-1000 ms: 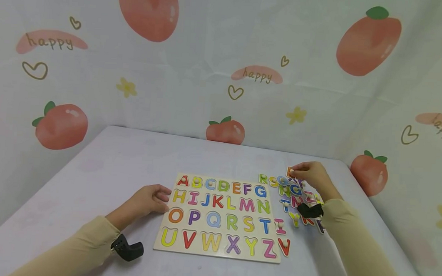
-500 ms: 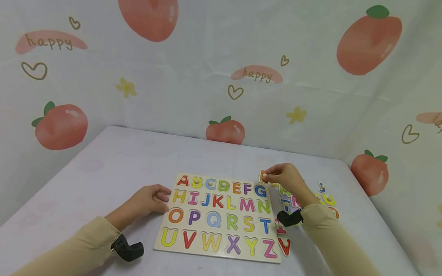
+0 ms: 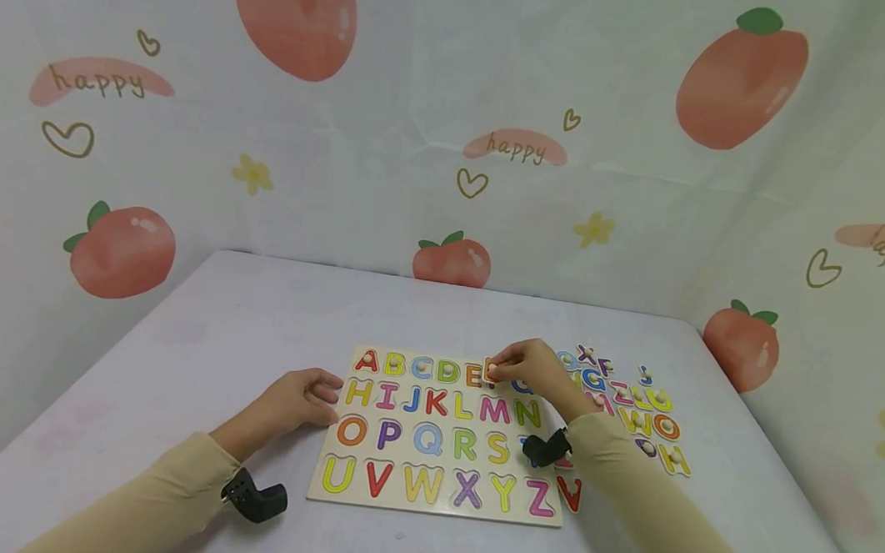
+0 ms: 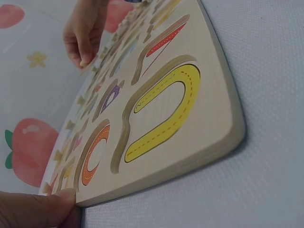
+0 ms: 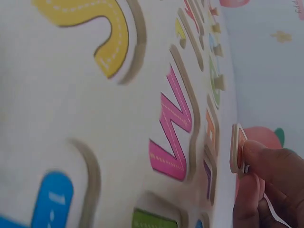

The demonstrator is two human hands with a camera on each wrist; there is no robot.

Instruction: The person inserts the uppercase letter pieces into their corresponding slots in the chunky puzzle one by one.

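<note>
A wooden alphabet puzzle board [image 3: 402, 468] lies in the middle of the table. Knobs stand up from its A, B, C and D. At the board's left edge my left hand [image 3: 304, 400] holds on, its thumb [image 4: 59, 202] on the rim in the left wrist view. My right hand [image 3: 535, 369] is above the top row near E and F. Between thumb and fingers it pinches an orange letter piece [image 5: 239, 148], which in the right wrist view stands tilted, nearly edge-on, beside the board. Its letter is partly hidden by the fingertips.
Several knobbed letter pieces lie right of the board, among them an orange O [image 3: 666, 427], a yellow H [image 3: 675, 460] and a purple X [image 3: 586, 354]. A red V [image 3: 570, 494] lies against the board's lower right corner. A printed cloth [image 3: 388, 165] hangs behind the table.
My right hand has carried the orange letter piece left from the loose pieces to over the board's top row. The left hand has stayed at the board's left edge.
</note>
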